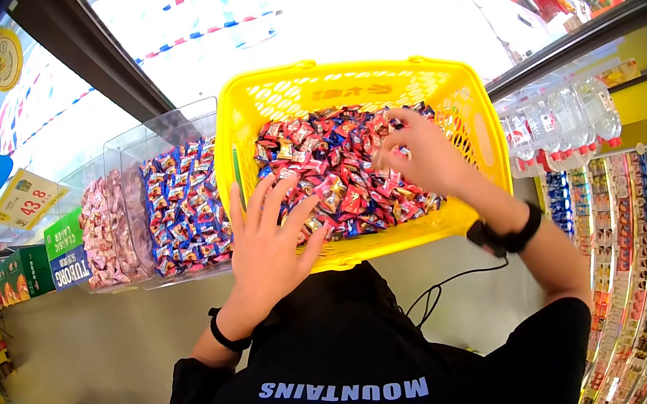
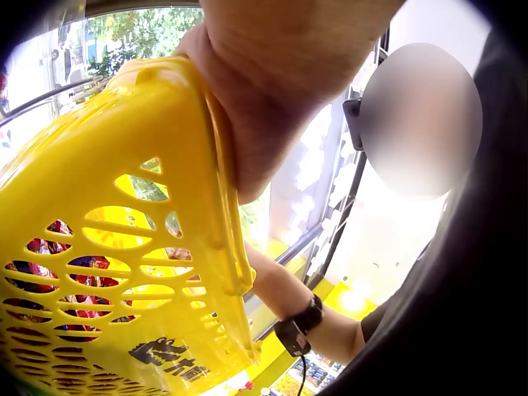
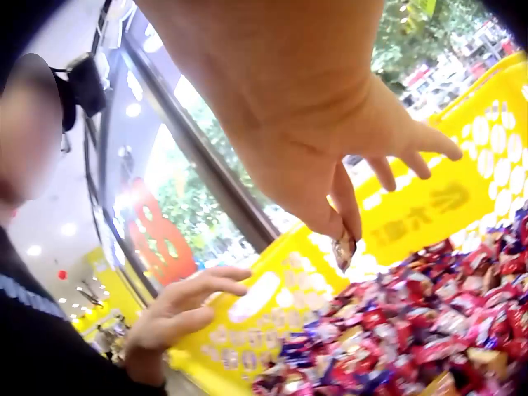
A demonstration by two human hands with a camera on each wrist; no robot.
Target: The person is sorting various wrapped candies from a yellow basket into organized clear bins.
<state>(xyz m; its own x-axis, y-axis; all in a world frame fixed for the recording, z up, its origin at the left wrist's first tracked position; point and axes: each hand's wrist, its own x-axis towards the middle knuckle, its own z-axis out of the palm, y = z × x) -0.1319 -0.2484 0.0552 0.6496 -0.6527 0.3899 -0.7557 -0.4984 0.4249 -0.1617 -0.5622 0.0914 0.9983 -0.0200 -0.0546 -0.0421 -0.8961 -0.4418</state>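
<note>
Basically, head view first: yellow basket [image 1: 401, 236] sits mid-frame, tilted a bit, w/ a big pile of wrapped candies [image 1: 336, 171] inside. L hand [image 1: 270, 232] is at the basket's 7 o'clock, fingers spread wide, reaching over the near rim, tips by the pile's edge. R hand [image 1: 425, 154] is over the pile at abt 2 o'clock, fingers bent in; can't tell from here what's btwn the tips. Most of the pile lies btwn the 2 hands. Outside the basket: blue-wrapped sweets [image 1: 187, 203] in a clear bin at 9 o'clock, w/ pink sweets [image 1: 113, 226] next to them, further out. Price card [image 1: 28, 199] reading 43.8 also approx 9 o'clock. Bottles [image 1: 558, 123] at 2 o'clock, packet racks [image 1: 627, 278] at 3 to 4.

L wrist view: basket's outer wall fills the 7 to 10 o'clock side, red & blue wrappers showing thru the holes. L hand & wrist come in from 12, up against the rim; its fingers are hidden here. R forearm w/ black band [image 2: 305, 322] at 5 o'clock, beyond the basket.

R wrist view: R hand drops in from 12, thumb & finger pinching 1 small wrapped candy [image 3: 344, 249], other fingers held apart toward 3. That candy hangs just above the pile, which spreads from 3 to 6 o'clock. L hand at 8 o'clock, fingers laid over the basket rim, well apart from the pinched candy.
</note>
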